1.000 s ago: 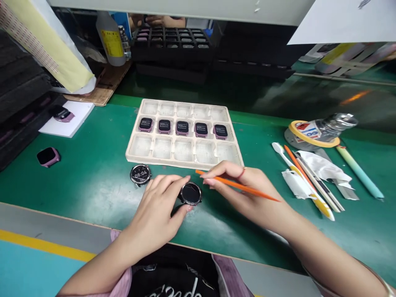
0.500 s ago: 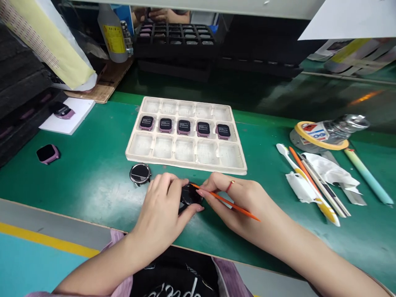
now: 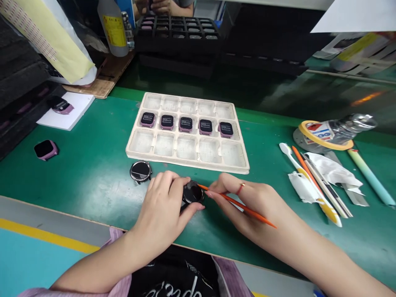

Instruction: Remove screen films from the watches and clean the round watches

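Green bench (image 3: 89,173), items at the hands: round watch (image 3: 194,192) between them, held in the half-curled left hand (image 3: 162,202); orange stick (image 3: 256,215), pinched in the nearly closed right hand (image 3: 252,196), newly shifted from beyond the watch to its edge, placing the work there.

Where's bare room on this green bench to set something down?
Bare: between the purple watch on the bench and the tray, and between the tray and the toothbrush. Crowded: around the left hand holding a round watch, and from toothbrush to tissue.
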